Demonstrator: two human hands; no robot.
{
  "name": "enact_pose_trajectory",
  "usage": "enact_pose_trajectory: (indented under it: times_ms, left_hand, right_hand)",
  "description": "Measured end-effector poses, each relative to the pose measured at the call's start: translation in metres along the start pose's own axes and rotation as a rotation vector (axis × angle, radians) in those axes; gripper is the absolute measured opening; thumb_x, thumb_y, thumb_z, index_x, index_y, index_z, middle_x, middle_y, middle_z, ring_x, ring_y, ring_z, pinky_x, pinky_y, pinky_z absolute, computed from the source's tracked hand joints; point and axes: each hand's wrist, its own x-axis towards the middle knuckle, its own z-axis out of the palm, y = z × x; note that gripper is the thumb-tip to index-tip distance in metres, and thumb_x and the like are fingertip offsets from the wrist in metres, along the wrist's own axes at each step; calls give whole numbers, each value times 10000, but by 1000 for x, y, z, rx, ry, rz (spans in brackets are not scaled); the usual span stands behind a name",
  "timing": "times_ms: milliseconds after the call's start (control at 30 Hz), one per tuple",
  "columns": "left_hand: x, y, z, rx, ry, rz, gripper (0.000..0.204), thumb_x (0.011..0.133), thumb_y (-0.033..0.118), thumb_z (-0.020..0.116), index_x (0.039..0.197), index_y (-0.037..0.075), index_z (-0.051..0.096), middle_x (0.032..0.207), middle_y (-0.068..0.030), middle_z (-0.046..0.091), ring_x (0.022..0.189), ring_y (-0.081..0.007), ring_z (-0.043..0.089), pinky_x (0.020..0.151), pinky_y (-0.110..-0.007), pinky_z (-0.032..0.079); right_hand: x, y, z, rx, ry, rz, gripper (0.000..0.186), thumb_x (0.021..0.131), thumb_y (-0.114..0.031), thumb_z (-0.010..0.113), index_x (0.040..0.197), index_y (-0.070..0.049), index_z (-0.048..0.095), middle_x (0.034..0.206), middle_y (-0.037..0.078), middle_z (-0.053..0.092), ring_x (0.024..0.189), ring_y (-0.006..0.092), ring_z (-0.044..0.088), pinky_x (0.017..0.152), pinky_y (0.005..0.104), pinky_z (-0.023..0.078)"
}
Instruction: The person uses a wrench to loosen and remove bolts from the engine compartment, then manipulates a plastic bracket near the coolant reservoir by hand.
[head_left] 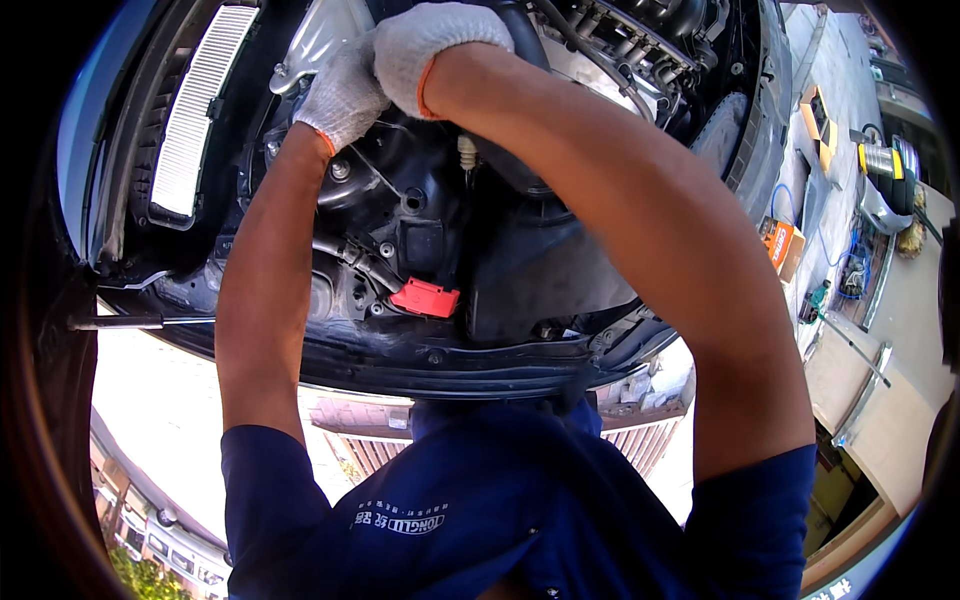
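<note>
Both my hands, in grey-white knit gloves with orange cuffs, meet at the top of an open car engine bay. My left hand is beside a silver metal part, over dark metal and hoses. Bent over from the right, my right hand touches or overlaps the left one. The fingers of both point away and are hidden, so what they hold does not show. Below them lie a bolt head, a ribbed light-coloured fitting and a red plastic cover on a cable.
A white pleated filter sits in a black housing at left. A large black plastic box fills the bay's near right, with the engine beyond. A prop rod juts in at left. Outside stand an orange box and tools on the floor.
</note>
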Motion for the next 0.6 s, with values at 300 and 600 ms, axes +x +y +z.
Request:
enact_pose_trajectory:
  times_ms: [300,600]
  left_hand:
    - [4,12,-1,46,-67,-41,399,903,176,733,1255,7,651,1174,-220,725,1136,-400,666,957,-445,528]
    - [4,23,-2,-124,-109,-198,315,912,132,721,1218,68,678,1050,-149,757,1001,-322,712,900,-408,541]
  right_hand:
    - [21,5,1,-17,-122,48,417,802,-260,853,1215,-246,795,1183,81,778,1034,277,763,861,463,609]
    - [-51,62,-20,319,-318,-79,499,938,-418,665,1182,16,703,994,197,732,955,304,714,908,417,546]
